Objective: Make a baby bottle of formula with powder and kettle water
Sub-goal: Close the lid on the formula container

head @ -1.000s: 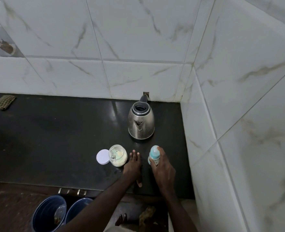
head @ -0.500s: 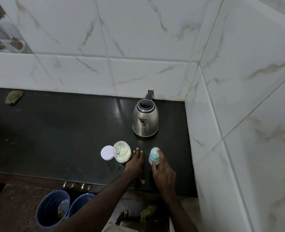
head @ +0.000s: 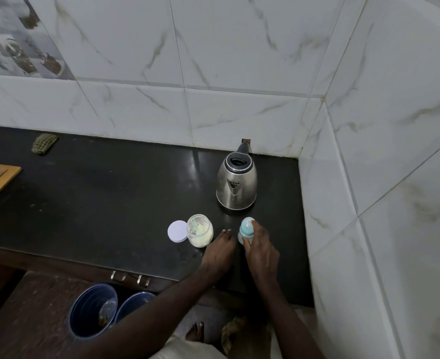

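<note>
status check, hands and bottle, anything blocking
Right hand shut on bottle, teat on. Left hand flat on counter. Powder jar open, lid beside. Kettle behind, path clear.

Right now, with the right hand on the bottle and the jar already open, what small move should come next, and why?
Probably unscrew the bottle's top. The right hand grips the bottle with its teat cap on, so neither powder nor water can go in yet. The left hand rests flat on the counter beside it, free to steady the base. The jar is open, its lid alongside, and the kettle stands just behind.
</note>
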